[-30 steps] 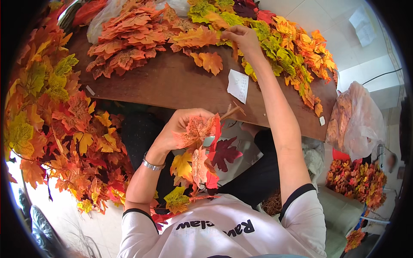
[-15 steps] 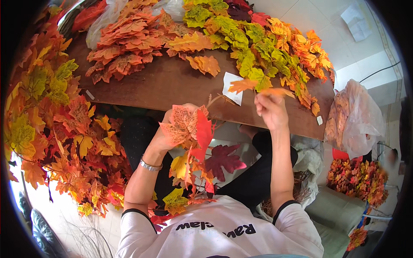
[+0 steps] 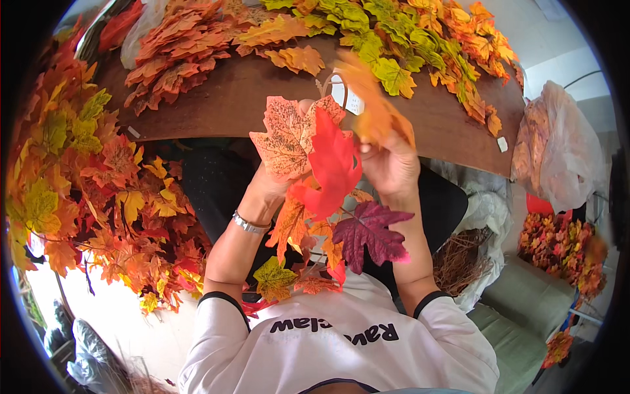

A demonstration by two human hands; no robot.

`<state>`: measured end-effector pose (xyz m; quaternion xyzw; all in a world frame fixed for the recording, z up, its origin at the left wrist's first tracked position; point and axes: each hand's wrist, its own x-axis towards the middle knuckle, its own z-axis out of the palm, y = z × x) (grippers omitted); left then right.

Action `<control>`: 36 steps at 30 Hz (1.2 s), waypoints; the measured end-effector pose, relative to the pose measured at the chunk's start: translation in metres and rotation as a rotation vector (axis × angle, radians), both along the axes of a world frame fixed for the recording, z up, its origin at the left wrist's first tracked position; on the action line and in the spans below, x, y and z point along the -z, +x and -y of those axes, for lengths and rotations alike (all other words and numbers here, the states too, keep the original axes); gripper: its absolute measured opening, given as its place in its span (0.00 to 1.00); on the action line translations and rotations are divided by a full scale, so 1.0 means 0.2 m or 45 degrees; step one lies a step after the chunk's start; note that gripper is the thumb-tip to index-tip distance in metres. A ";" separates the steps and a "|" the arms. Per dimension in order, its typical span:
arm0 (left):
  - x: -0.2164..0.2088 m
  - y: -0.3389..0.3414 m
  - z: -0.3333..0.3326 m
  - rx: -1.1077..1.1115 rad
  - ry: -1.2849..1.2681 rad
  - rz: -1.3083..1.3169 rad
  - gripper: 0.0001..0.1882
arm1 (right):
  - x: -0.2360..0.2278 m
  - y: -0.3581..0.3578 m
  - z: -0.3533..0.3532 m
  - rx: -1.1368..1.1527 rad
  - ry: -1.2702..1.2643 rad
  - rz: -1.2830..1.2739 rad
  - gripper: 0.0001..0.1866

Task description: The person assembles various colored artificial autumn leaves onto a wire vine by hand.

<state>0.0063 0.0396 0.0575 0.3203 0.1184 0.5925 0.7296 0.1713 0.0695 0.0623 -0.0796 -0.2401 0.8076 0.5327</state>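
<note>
A branch of artificial maple leaves (image 3: 331, 164) hangs in front of my chest, with speckled pink, red, orange, yellow and dark purple leaves along it. My left hand (image 3: 274, 180) is closed around it near the top, its fingers mostly hidden behind the speckled leaf (image 3: 285, 134). A bare brown stem tip (image 3: 336, 77) curves out above that hand. Close by on the right, my right hand (image 3: 396, 172) pinches an orange artificial leaf (image 3: 374, 98), smeared by motion. Its stem end, near the branch, cannot be made out.
Piles of pinkish-orange leaves (image 3: 174, 52), green leaves (image 3: 387, 46) and orange leaves (image 3: 482, 43) lie on the brown table (image 3: 197, 118). A white paper slip (image 3: 348, 98) is behind my hands. Leafy garlands (image 3: 131, 210) hang at left; a plastic bag (image 3: 558, 144) sits at right.
My right hand has moved left and toward me with the orange leaf, close to my left hand. My left hand has raised the branch and shifted it slightly right.
</note>
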 end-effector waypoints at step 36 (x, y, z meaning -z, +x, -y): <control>0.00 -0.01 0.01 -0.183 0.178 -0.396 0.21 | 0.01 -0.13 0.09 -0.082 -0.330 -0.169 0.16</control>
